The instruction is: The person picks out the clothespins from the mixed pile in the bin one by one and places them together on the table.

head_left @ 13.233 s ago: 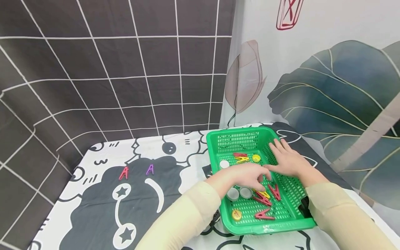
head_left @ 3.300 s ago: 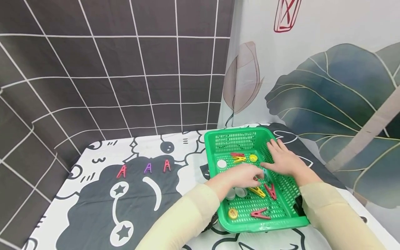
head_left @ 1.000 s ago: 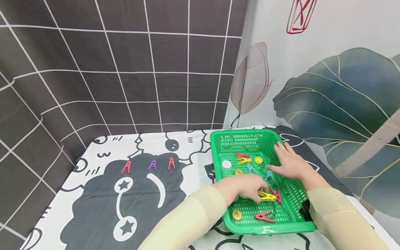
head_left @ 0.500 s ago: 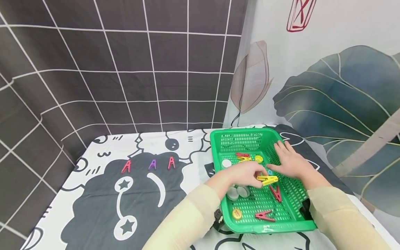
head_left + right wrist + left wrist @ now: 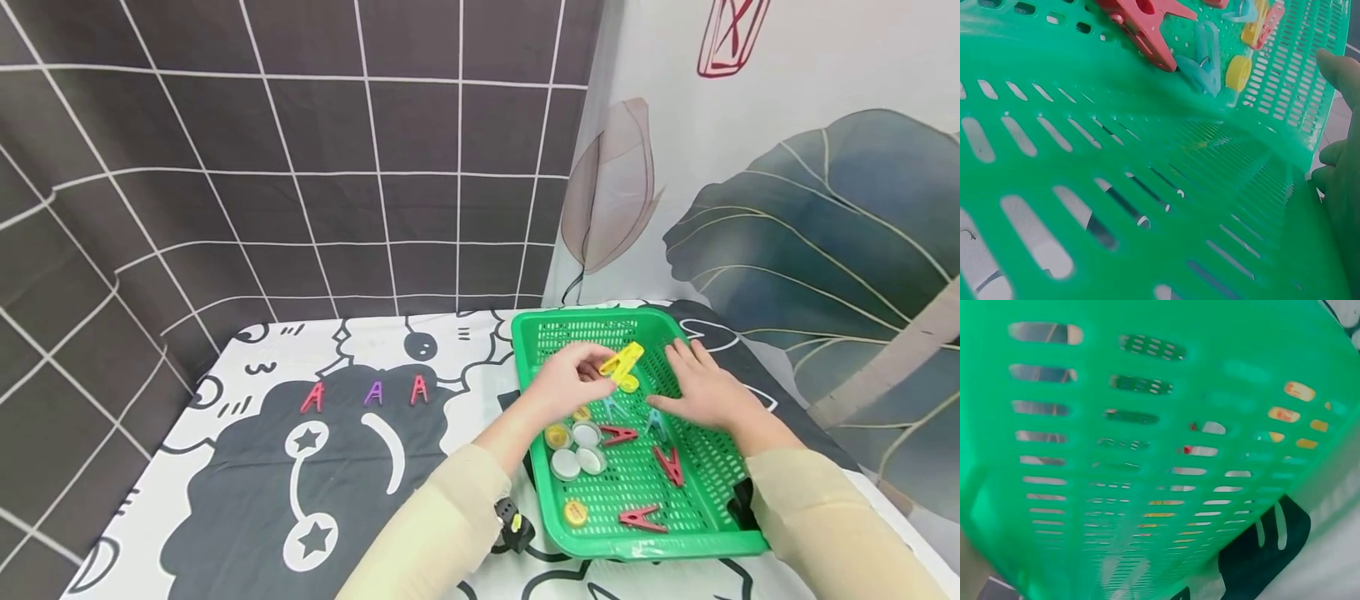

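Note:
My left hand (image 5: 572, 382) pinches a yellow clothespin (image 5: 622, 362) above the far part of the green basket (image 5: 660, 547). My right hand (image 5: 701, 385) lies with spread fingers along the basket's right wall. Inside the basket are several red clothespins, one of them (image 5: 642, 518) near the front, light blue clothespins (image 5: 1207, 59), silvery and white round caps (image 5: 565, 465), and yellow caps (image 5: 576, 512). On the cloth to the left, a red clothespin (image 5: 313, 397), a purple one (image 5: 374, 393) and another red one (image 5: 419, 389) stand in a row like letter A's. The left wrist view is filled by the basket's slotted wall (image 5: 1091, 487).
A black-and-white patterned cloth (image 5: 247, 500) covers the table. Dark gridded fabric (image 5: 337, 167) hangs behind it, and a leaf-printed curtain (image 5: 795, 217) is at the right. A small black object (image 5: 513, 527) lies left of the basket by my left sleeve.
A second red clothespin joined the row between the two oldest frames. In the last second my left hand lifted the yellow clothespin from the basket floor and moved it up. The right hand stayed.

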The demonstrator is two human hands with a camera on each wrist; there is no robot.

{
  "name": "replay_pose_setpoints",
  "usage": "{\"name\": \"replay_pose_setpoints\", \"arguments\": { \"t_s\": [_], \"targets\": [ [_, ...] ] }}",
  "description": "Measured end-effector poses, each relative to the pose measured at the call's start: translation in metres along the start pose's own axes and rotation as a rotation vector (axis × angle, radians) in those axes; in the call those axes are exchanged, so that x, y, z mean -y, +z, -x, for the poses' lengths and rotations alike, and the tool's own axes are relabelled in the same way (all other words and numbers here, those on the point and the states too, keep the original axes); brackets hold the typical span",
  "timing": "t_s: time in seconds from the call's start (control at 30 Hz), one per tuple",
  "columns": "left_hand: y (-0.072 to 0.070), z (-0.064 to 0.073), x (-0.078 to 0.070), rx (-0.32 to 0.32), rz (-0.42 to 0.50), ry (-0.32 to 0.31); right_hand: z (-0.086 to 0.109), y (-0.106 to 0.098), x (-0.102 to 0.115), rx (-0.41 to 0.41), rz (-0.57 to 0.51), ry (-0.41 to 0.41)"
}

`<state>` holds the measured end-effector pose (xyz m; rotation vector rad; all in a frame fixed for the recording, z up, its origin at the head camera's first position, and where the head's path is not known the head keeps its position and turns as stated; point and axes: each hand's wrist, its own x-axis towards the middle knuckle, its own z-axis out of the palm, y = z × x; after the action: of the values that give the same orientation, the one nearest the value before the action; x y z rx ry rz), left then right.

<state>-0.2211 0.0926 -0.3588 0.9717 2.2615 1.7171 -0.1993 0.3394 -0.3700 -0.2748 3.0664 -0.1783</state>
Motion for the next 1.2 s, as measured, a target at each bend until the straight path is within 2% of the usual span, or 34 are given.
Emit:
{"name": "replay_pose_setpoints", "arguments": {
  "t_s": [0.13, 0.27, 0.47, 0.63, 0.83, 1.2],
  "targets": [
    [-0.01, 0.003, -0.006, -0.177, 0.127, 0.002, 0.0, -0.001, 0.0, 0.004, -0.003, -0.015],
    [-0.022, 0.006, -0.013, -0.285, 0.182, 0.024, 0.0, -0.002, -0.002, -0.004, 0.0, -0.028],
    [-0.038, 0.012, -0.018, -0.341, 0.183, 0.029, 0.001, 0.0, -0.001, -0.006, 0.002, -0.03],
    [-0.054, 0.018, -0.016, -0.403, 0.123, 0.037, 0.001, -0.002, 0.0, -0.008, 0.003, -0.036],
    [-0.076, 0.026, -0.004, -0.481, 0.063, 0.019, 0.001, -0.003, -0.001, -0.01, 0.009, -0.039],
    [-0.116, 0.049, 0.022, -0.63, -0.028, -0.086, 0.0, -0.002, -0.002, -0.011, 0.01, -0.045]
  ]
}}
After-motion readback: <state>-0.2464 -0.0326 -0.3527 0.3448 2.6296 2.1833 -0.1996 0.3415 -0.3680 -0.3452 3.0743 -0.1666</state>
